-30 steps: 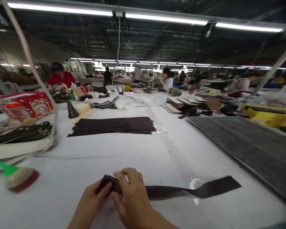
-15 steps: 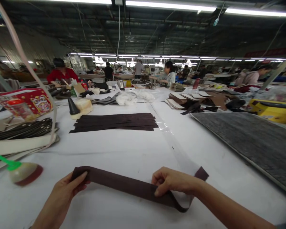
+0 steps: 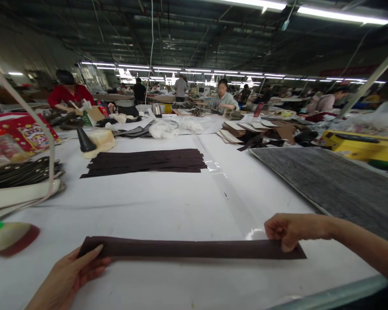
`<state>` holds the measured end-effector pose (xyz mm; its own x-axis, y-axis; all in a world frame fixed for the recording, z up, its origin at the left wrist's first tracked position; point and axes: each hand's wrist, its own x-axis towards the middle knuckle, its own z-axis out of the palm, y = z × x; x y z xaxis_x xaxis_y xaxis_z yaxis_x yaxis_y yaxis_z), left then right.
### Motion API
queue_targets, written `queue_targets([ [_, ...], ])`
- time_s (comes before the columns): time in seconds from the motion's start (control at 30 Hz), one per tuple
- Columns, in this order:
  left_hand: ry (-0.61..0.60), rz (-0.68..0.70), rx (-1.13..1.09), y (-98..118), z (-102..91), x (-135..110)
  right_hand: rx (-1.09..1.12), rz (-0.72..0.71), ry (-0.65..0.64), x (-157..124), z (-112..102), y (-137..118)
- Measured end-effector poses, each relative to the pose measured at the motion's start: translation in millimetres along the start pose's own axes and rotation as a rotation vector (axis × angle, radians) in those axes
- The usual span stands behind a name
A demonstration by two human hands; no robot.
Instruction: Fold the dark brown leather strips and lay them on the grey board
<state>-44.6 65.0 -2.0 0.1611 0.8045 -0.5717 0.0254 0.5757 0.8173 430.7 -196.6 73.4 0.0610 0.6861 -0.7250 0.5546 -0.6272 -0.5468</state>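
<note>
- Pinching the dark brown strip [image 3: 187,249] at its left end: the left hand [image 3: 69,269], thumb above, fingers underneath.
- Gripping near the other end: the right hand [image 3: 292,228], a corner showing past its thumb.
- Running sideways between the 2 hands' fingers: the strip's long axis, nearly straight.
- Lying beyond both hands' fingers, roughly parallel: a row of similar strips [image 3: 145,162].

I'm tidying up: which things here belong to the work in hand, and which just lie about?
In hand: dark strip, held by left hand and right hand; probably the similar strips behind.

Apparently lying about: green-topped bottle; black cone; grey board.
</note>
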Motion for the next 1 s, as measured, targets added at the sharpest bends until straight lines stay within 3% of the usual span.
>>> queue_targets([
  [0.1, -0.018, -0.041, 0.005, -3.7, 1.4, -2.9, -0.261, 0.105, 0.192, -1.9, -14.2, 8.1],
  [0.2, -0.004, 0.012, 0.06, -4.2, 8.8, -21.6, -0.42, 0.114, 0.34, 6.8, -19.6, 8.8],
  [0.27, -0.022, 0.09, 0.079, -4.1, 14.2, -36.3, -0.553, 0.023, 0.52, 22.7, -15.9, -0.8],
  [0.37, -0.099, 0.162, 0.068, -4.5, 18.1, -47.4, -0.562, -0.289, 0.727, 62.3, 10.5, -41.0],
  [0.5, -0.069, 0.207, 0.064, -8.0, 14.5, -47.7, -0.309, -0.718, 0.548, 107.9, 89.8, -139.0],
  [0.6, -0.088, 0.233, 0.077, -13.4, 13.0, -47.1, -0.284, -0.856, 0.397, 130.3, 149.8, -213.4],
  [0.67, -0.101, 0.261, 0.094, -17.3, 11.7, -45.0, -0.288, -0.847, 0.344, 144.6, 177.3, -248.5],
  [0.8, -0.048, 0.321, 0.155, -22.5, -1.0, -38.9, -0.342, -0.745, 0.325, 167.0, 205.3, -278.1],
  [0.87, 0.083, 0.416, 0.237, -23.6, -12.6, -39.0, -0.39, -0.749, 0.359, 173.4, 211.4, -280.4],
  [0.93, 0.242, 0.663, 0.461, -24.5, -24.1, -42.0, -0.425, -0.758, 0.379, 177.1, 214.6, -280.7],
  [1.0, 0.266, 0.988, 0.802, -26.1, -32.3, -45.4, -0.434, -0.764, 0.375, 179.4, 216.2, -282.0],
])
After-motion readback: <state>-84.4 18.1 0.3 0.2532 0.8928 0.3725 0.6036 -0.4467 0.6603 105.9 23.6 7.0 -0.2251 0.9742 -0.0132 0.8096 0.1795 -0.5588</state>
